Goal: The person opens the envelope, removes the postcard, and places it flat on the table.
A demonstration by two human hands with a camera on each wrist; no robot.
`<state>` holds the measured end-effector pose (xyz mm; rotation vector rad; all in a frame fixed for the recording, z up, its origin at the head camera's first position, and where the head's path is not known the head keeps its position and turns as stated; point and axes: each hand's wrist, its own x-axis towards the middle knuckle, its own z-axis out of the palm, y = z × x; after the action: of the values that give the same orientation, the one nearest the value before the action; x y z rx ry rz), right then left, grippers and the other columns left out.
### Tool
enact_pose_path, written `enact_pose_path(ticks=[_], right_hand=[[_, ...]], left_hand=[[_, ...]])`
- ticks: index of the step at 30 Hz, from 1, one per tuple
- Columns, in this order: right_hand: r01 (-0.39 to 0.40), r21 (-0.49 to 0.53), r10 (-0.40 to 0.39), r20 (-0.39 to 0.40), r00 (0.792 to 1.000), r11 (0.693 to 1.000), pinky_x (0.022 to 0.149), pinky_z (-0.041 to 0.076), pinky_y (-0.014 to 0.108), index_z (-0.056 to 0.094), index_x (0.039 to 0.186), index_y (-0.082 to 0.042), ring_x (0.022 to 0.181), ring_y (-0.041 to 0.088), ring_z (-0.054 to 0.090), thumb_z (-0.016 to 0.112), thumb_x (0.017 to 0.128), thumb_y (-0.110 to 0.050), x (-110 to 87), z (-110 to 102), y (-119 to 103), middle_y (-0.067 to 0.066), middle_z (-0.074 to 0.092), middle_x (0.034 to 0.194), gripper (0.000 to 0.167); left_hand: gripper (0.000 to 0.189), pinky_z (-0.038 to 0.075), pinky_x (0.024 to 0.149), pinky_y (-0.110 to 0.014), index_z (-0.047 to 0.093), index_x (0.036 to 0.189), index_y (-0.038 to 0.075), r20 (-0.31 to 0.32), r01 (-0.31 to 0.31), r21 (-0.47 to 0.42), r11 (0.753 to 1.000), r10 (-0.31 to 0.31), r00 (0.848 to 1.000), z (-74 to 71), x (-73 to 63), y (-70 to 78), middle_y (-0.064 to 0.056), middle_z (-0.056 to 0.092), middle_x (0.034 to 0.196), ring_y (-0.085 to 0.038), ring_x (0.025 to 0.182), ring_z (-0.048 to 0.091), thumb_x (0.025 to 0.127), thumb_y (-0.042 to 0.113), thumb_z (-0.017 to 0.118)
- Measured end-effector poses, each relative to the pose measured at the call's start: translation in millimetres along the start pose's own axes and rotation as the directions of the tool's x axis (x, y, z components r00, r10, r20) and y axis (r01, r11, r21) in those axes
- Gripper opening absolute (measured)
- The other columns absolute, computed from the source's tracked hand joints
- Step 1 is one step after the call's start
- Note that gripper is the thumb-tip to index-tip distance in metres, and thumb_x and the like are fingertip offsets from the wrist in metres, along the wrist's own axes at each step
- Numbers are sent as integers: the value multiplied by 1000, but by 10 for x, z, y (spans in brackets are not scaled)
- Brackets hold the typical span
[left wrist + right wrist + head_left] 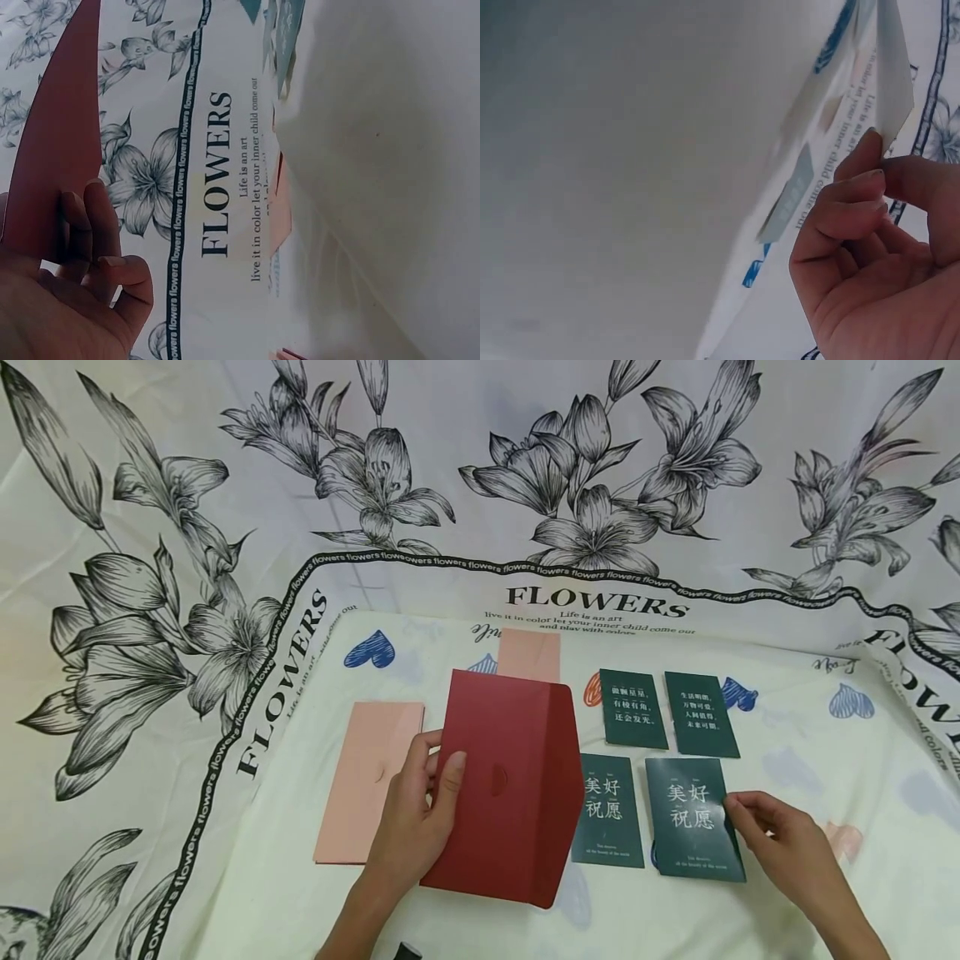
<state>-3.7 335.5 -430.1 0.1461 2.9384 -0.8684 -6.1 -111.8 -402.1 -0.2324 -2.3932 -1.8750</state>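
Now, pinching a green card [692, 820] by its right edge with the right hand [789, 839]; to its left, gripping a red envelope [497, 827] with the left hand [418, 822], flap [559, 793] open towards the card, both long axes near to far; farther, pink paper [529, 653].

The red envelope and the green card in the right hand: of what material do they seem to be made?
Red envelope: probably thick paper, fairly matte, judging by its even surface and crisp fold.
Green card: likely cardstock, perhaps lightly coated, since the thin printed sheet catches a soft sheen.
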Motion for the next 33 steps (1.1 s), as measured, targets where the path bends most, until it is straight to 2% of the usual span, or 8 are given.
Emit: enact_pose_path(ticks=[4,11,19,26,33], right_hand=[[9,-25,-8,28,1000,1000,56,41,25,71,124,2,70,6,51,58,111,-32,38,16,45,3,72,91,39],[-9,-32,11,65,998,999,58,42,26,74,117,1,69,5,51,62,108,-32,80,23,83,3,72,89,36],[4,-46,-2,44,999,999,58,43,27,76,108,-4,68,1,57,67,105,-34,136,34,127,1,74,86,31],[-49,-95,59,108,992,994,60,43,28,74,108,-3,75,12,61,66,105,-43,217,21,121,0,73,88,41],[-50,-104,63,128,990,993,59,42,28,72,108,0,77,16,58,65,106,-43,254,33,122,1,71,87,43]], left_hand=[[31,60,62,-35,50,141,26,1,1,9,1000,-1,1000,3,4,-4,15,77,98,-16,75,72,112,36,53],[31,60,63,-35,49,141,26,7,8,3,1000,-8,1000,7,6,-7,15,77,99,-16,77,72,112,37,53],[32,61,64,-35,49,142,26,16,16,4,1000,-16,1000,15,7,-10,14,77,100,-17,78,72,112,38,53],[32,61,65,-35,48,142,26,25,15,0,1000,-15,1000,17,6,-6,14,76,102,-16,79,73,112,37,52],[32,62,64,-35,48,142,25,32,9,-4,1000,-9,999,26,12,-6,14,76,102,-15,79,74,112,36,52]])
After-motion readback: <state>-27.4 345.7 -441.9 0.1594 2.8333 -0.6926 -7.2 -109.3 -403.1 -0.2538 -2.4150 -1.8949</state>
